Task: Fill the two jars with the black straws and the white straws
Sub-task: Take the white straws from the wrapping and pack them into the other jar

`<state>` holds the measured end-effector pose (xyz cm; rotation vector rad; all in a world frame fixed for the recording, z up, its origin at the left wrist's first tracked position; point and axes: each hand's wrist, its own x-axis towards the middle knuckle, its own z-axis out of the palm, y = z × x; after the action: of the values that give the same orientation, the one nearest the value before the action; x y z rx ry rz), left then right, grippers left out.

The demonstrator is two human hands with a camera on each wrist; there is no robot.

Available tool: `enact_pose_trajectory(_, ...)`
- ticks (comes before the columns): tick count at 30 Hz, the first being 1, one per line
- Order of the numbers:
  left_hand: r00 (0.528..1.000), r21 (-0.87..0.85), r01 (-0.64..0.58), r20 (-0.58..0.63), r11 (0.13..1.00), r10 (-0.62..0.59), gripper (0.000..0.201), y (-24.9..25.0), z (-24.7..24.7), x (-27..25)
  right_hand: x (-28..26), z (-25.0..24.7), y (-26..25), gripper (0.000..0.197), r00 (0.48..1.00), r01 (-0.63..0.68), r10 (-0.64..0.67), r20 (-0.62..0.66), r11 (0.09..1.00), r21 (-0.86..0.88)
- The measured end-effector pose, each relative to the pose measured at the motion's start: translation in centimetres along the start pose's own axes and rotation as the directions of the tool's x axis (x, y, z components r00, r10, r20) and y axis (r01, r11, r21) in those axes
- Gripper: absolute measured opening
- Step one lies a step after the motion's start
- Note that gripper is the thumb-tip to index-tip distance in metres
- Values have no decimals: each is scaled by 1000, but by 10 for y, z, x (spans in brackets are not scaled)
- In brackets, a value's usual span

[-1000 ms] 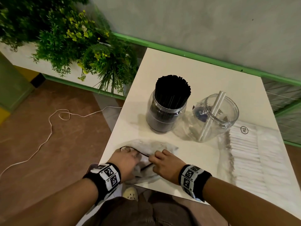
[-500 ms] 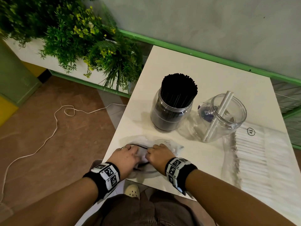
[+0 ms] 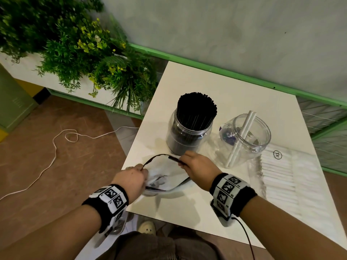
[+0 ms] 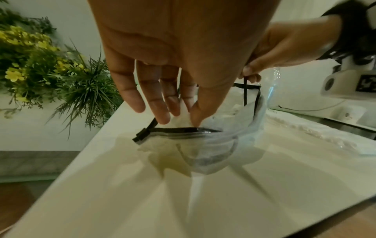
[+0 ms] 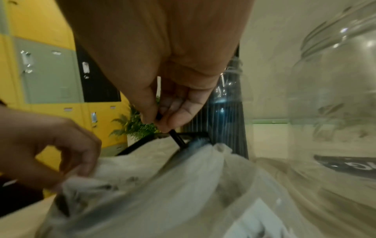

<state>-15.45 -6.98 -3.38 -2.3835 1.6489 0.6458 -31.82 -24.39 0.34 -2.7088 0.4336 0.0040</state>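
A clear jar (image 3: 189, 136) packed with black straws (image 3: 197, 107) stands mid-table. To its right a second clear jar (image 3: 249, 141) holds two white straws (image 3: 242, 136). A flat packet of white straws (image 3: 281, 181) lies at the right. Near the front edge is a crumpled clear plastic bag (image 3: 167, 178) (image 4: 213, 154) (image 5: 162, 185) with a thin black strip (image 3: 157, 156) (image 4: 177, 128) (image 5: 177, 138) along its mouth. My left hand (image 3: 131, 178) (image 4: 173, 64) pinches the bag's left edge. My right hand (image 3: 197, 166) (image 5: 162, 96) pinches the strip's right end, lifted off the table.
The white table (image 3: 234, 91) stands against a grey wall with a green rail (image 3: 225, 72). Leafy plants (image 3: 93, 62) crowd its back left corner. A white cord (image 3: 54, 147) trails over the brown floor at the left. A black wire (image 3: 246, 237) hangs from my right wristband.
Both hands were pressed together on the flat bag. Now they have lifted and drawn apart, and the black strip arches up between them. My right hand moved toward the black-straw jar.
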Motion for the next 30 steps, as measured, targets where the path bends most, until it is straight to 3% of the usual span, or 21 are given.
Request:
enact_pose_trajectory(3, 998, -99, 55, 12, 994, -54, 33, 4, -3, 8, -2, -6, 2, 14, 999, -21, 22, -36, 999, 45)
enact_pose_trajectory(6, 991, -168, 135, 19, 977, -134, 49, 7, -5, 10, -1, -1, 4, 19, 998, -30, 26, 48, 997, 77)
enact_pose_trajectory(8, 990, -104, 88, -97, 991, -99, 51, 14, -6, 11, -1, 4, 1, 21, 996, -35, 27, 88, 995, 91)
enact_pose_trajectory(10, 986, -27, -25, -163, 999, 20, 47, 25, -4, 12, -2, 8, 0, 20, 998, -27, 20, 58, 993, 118)
enact_pose_trajectory(12, 991, 32, -109, -74, 994, 111, 46, 34, 4, 13, -3, 4, 1, 16, 999, -35, 41, -36, 986, 166)
enact_pose_trajectory(16, 988, 114, -126, 107, 985, 114, 53, 41, 19, 16, -5, -18, 8, 8, 977, -108, 157, -144, 948, 301)
enact_pose_trajectory(20, 987, 116, -121, 124, 986, 106, 54, 45, 18, 24, -8, -40, 8, 8, 959, -103, 210, -191, 885, 455)
enact_pose_trajectory(25, 998, 83, -51, 27, 995, 49, 38, 52, 13, 36, -5, -89, -3, 11, 835, 27, 360, -415, 728, 685)
enact_pose_trajectory(30, 999, 59, -24, 46, 998, 21, 24, 57, -1, 49, 10, -142, -11, 16, 706, 188, 375, -601, 718, 670)
